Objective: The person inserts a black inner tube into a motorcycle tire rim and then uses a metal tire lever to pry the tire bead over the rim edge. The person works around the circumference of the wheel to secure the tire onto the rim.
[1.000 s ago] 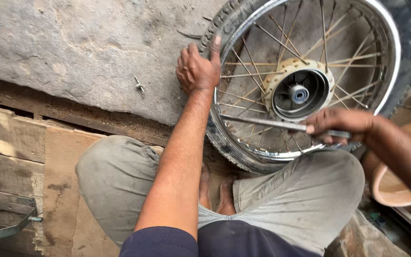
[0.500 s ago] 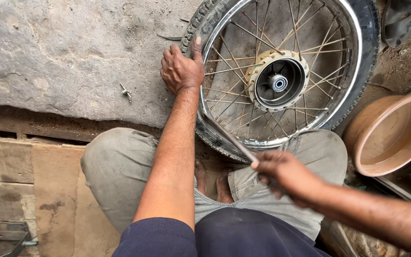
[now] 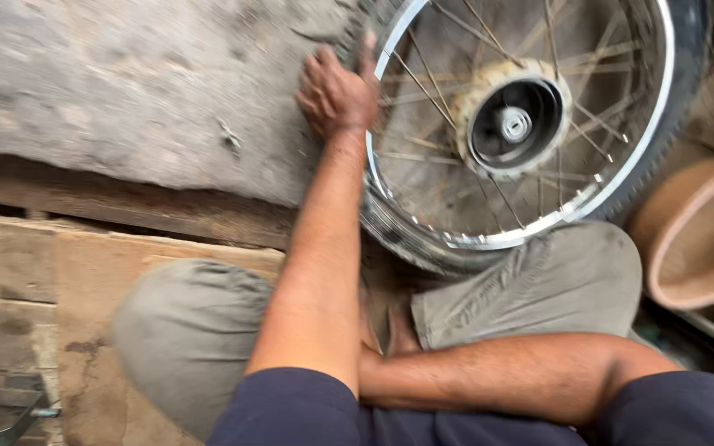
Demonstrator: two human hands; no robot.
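Left hand (image 3: 336,92) lies flat on the tyre (image 3: 687,99) at the upper-left edge of the spoked wheel (image 3: 530,124), fingers spread and pressing on the rubber just beside the chrome rim (image 3: 539,231); grip is open-palmed, not closed around anything. The wheel lies on the concrete floor (image 3: 126,91) in front of the knees, its near edge touching the grey trousers (image 3: 539,281). The right hand is out of view: only the forearm shows, folded back across the lap, so its grip can't be told. A clay-coloured bowl (image 3: 696,239) sits just right of the wheel. Half a second ago the right hand held a thin metal rod at the rim's lower edge; now rod and hand are gone from view, while the left hand has stayed put.
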